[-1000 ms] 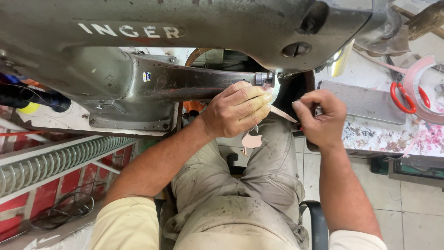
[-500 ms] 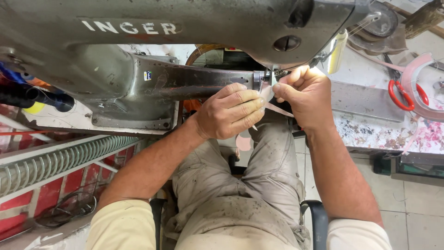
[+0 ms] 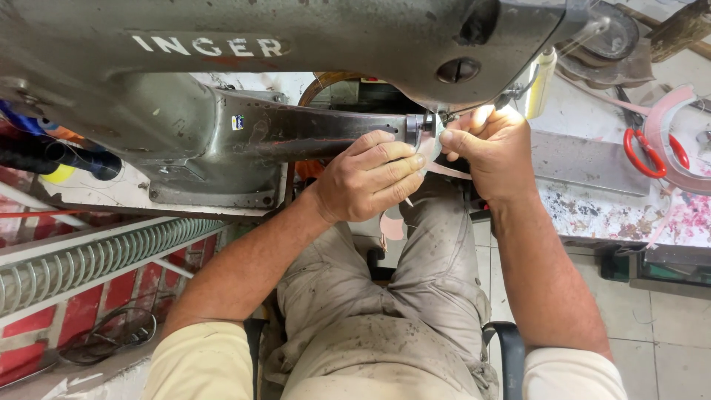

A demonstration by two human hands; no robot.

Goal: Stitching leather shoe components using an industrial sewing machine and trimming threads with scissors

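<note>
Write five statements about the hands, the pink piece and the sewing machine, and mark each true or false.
1. Both hands meet at the tip of the sewing machine arm. True.
2. The left hand holds the red scissors. False: the scissors lie on the table at the right, untouched.
3. A pink piece hangs below the left hand. True.
4. The right hand rests on the knee. False: it is up at the machine's tip.
5. The person is standing. False: seated, thighs in view.
</note>
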